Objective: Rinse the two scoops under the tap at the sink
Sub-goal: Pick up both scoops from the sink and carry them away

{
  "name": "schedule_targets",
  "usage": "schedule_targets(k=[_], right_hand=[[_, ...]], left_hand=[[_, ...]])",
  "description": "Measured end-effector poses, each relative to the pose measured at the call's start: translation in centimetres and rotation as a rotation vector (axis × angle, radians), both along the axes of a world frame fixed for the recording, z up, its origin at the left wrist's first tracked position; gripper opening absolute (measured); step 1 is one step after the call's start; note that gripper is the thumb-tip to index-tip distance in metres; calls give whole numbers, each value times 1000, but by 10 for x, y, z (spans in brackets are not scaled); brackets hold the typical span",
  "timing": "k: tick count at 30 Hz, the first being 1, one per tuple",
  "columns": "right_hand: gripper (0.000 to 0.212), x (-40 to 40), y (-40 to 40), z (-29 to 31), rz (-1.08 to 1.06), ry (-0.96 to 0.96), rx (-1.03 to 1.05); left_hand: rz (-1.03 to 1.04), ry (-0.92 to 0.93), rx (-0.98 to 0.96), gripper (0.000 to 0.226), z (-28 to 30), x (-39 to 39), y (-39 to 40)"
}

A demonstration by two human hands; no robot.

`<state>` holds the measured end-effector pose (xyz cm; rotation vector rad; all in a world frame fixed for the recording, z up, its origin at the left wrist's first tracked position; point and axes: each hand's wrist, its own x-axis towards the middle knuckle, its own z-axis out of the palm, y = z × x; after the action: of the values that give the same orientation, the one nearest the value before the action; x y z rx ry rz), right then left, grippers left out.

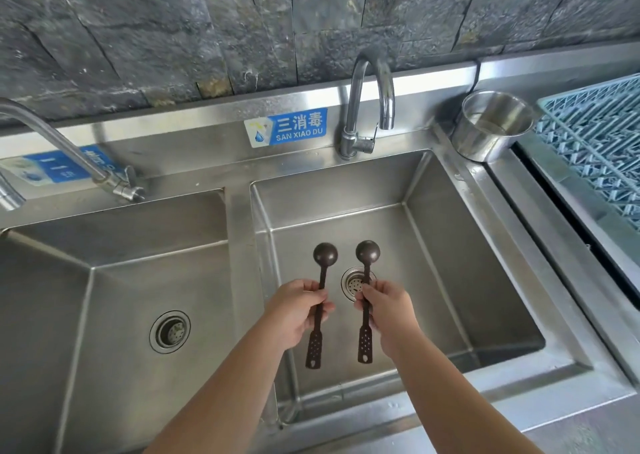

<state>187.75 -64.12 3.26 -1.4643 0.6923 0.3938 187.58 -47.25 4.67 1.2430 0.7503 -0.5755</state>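
Two dark brown scoops with round bowls and perforated handle ends hang side by side over the right steel sink basin (450, 280). My left hand (298, 310) pinches the left scoop (323, 258) at mid-handle. The right scoop (367, 252) is gripped the same way by my right hand (389, 311), above the drain (356, 283). Both bowls point away from me, toward the curved tap (369, 103) at the back of the basin. No water runs from the tap.
A second basin (104, 297) with its own drain lies to the left, under another tap (69, 155). A steel cup (491, 124) stands at the back right corner. A blue plastic rack (595, 142) sits further right. A dark stone wall rises behind.
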Motion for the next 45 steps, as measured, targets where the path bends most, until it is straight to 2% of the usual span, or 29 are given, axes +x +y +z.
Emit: schedule_targets(k=[3, 7, 13, 15, 19, 22, 25, 29, 35, 40, 45], right_hand=[[11, -7, 5, -2, -15, 44, 52], [22, -20, 13, -3, -17, 31, 65], [14, -36, 22, -5, -60, 74, -44], [11, -43, 25, -2, -31, 87, -57], [11, -63, 37, 11, -10, -6, -111], [7, -92, 50, 24, -175, -50, 21], [8, -135, 64, 41, -416, -89, 226], [11, -202, 80, 62, -601, -138, 373], [7, -310, 72, 78, -868, -216, 322], [6, -410, 63, 83, -1014, -216, 142], [6, -521, 68, 91, -1225, -289, 83]], left_hand=[[19, 12, -70, 12, -2, -8, 3], [20, -4, -45, 14, -6, -17, 10], [-88, -42, 170, 12, -5, -31, 22], [-170, -20, 142, 14, 0, -36, 28], [-244, -64, 91, 14, 12, -54, 34], [-266, -137, 51, 13, 23, -72, 41], [-274, -149, -78, 13, 35, -95, 49], [-426, -160, -199, 9, 51, -132, 55], [-761, -187, -217, 12, 70, -196, 28], [-1044, -209, -181, 9, 86, -266, -12], [-1355, -315, -128, 5, 96, -357, -51]])
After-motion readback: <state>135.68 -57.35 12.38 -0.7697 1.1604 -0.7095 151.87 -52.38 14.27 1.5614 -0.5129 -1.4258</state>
